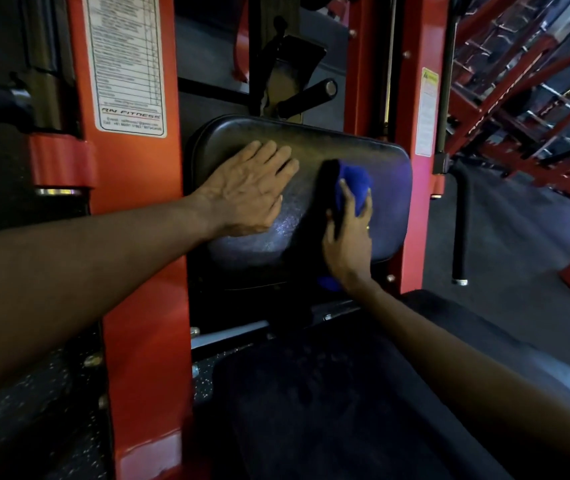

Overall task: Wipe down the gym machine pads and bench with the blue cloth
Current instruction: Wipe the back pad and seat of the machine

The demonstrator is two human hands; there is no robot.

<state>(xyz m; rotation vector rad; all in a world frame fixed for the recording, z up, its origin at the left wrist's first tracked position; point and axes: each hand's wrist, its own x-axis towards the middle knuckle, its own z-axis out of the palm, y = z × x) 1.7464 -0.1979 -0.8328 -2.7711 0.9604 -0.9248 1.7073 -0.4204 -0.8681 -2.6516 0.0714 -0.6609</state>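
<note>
The left hand (248,192) lies flat on the black pad (380,157), fingers straight and close together, palm pressed to the vinyl near the pad's left edge as if to steady it. Just beside it, the right hand (349,233) grips the blue cloth (354,181). Its fingers and thumb are curled round a bunched wad, and the upper part of the wad sticks out past the fingertips and touches the pad near its middle. A tail of cloth hangs below the wrist. The step in hand looks like wiping the face of this pad. To do it well, I judge the cloth should be spread flatter under the palm so a wider patch meets the surface. It should then be drawn in overlapping strokes from beside the left hand out to the rounded edge beyond the right hand, and along the top rim above both hands. The area under the left palm needs its own pass, so that hand would have to shift. A faint sheen shows just below the left hand; whether it is moisture or only light I cannot tell. The bench (328,393) lies below both forearms, nearer the person, and seems not yet wiped. The red frame post (145,271) passes under the left forearm, and the cloth is best kept off its bolts.
</note>
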